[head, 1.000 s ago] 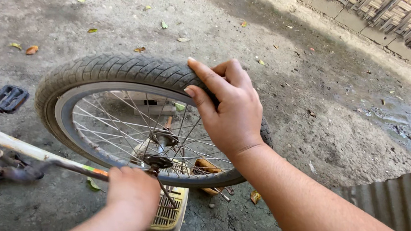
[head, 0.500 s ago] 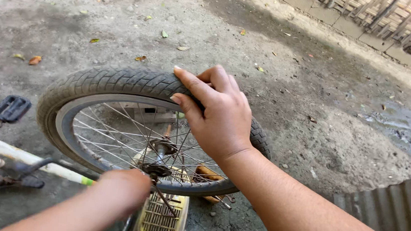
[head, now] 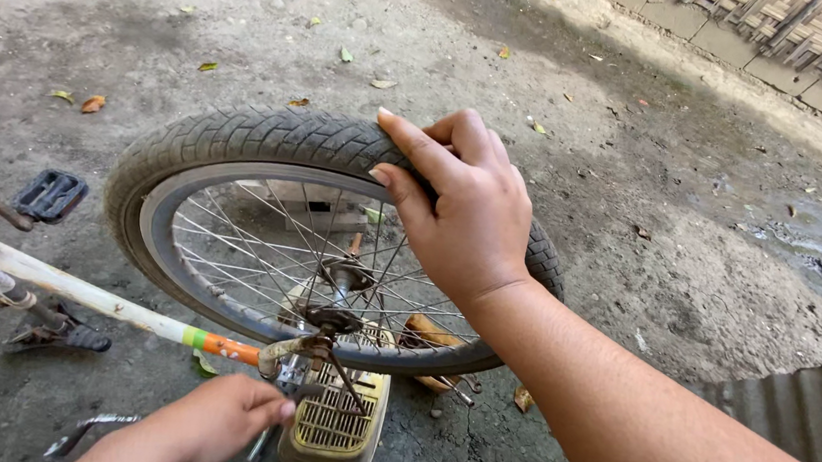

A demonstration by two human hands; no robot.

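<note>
A small bicycle wheel with a black knobbly tyre and thin spokes lies tilted over the concrete ground. My right hand rests on top of the tyre, its fingers curled over the tread. My left hand is low at the front, fingers closed on a dark tool handle just below the wheel's hub. A white frame tube with an orange and green band runs from the left to the hub.
A yellowish slotted box sits under the hub. A black pedal and rusty crank lie at the left. Corrugated sheet stands at the right. Dry leaves dot the ground; a woven fence lines the far right.
My left hand has drawn back and down from the spokes toward the tool below the hub. My right hand stays on the tyre, the wheel shifted slightly.
</note>
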